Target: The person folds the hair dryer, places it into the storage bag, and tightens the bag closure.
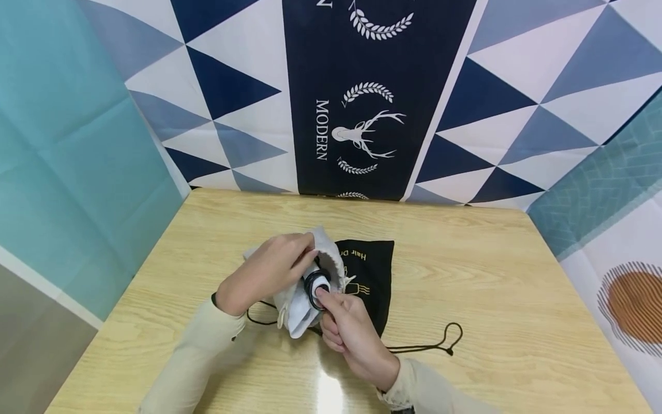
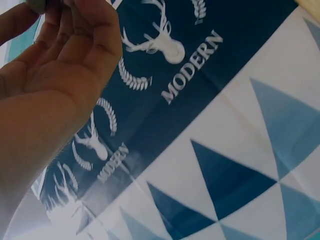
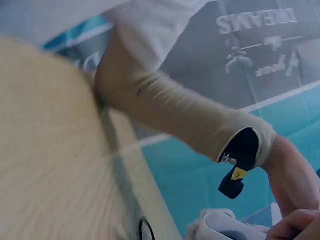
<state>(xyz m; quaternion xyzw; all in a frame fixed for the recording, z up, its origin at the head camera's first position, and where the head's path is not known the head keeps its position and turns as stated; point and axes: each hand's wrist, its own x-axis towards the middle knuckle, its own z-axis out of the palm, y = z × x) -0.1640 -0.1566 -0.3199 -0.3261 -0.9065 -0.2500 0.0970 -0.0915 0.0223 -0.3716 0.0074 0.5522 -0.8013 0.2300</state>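
A light grey cloth drawstring bag [image 1: 301, 315] stands with its mouth open near the middle of the table. My left hand [image 1: 271, 265] pinches the bag's rim from the left; its curled fingers also show in the left wrist view. In the bag's mouth is a white rounded thing with black rings [image 1: 316, 282]; its lower part is hidden inside. My right hand [image 1: 354, 332] grips the near end of this white thing, thumb on top and fingers curled below. Under and beside the bag lies a flat black pouch [image 1: 380, 276] with gold "Hair Dr…" lettering, partly covered.
The pale wooden table [image 1: 481, 287] reaches back to a patterned cloth backdrop [image 1: 243, 86]. A black drawcord [image 1: 431, 347] with a loop trails right from the pouch. Another dark cord loop [image 1: 258, 321] lies left of the bag, below the left wrist.
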